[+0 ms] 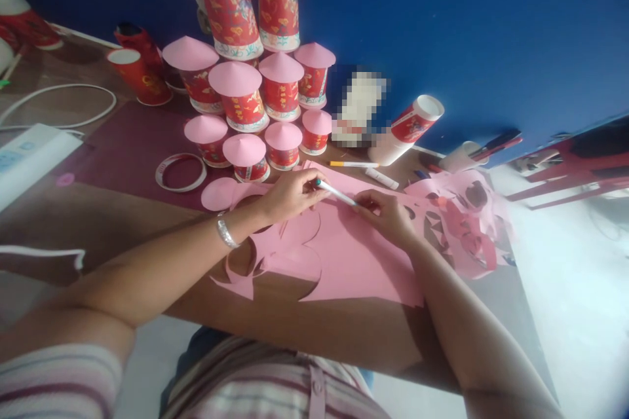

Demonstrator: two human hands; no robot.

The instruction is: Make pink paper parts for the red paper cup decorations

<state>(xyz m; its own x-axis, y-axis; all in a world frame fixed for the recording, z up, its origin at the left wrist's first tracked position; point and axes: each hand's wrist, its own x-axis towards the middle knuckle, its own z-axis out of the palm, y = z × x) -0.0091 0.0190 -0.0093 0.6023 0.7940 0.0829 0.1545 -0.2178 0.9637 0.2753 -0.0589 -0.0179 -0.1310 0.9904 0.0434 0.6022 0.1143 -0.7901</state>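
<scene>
The white marker (340, 194) spans the space between the hands, its green end pinched by the left hand (293, 196), its other end by the right hand (392, 217). Pink paper (366, 262) lies beneath, red cups (242, 108) beyond.

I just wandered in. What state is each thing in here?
Left hand: closed on the green-ended marker
Right hand: closed on its other end
Marker: held; capped or not, can't tell
Red cups: upright, stacked in tiers, pink cones on top
Pink sheet: cut along one side
Pink scraps: cut up, heaped
Yellow-and-white marker: lying down
</scene>
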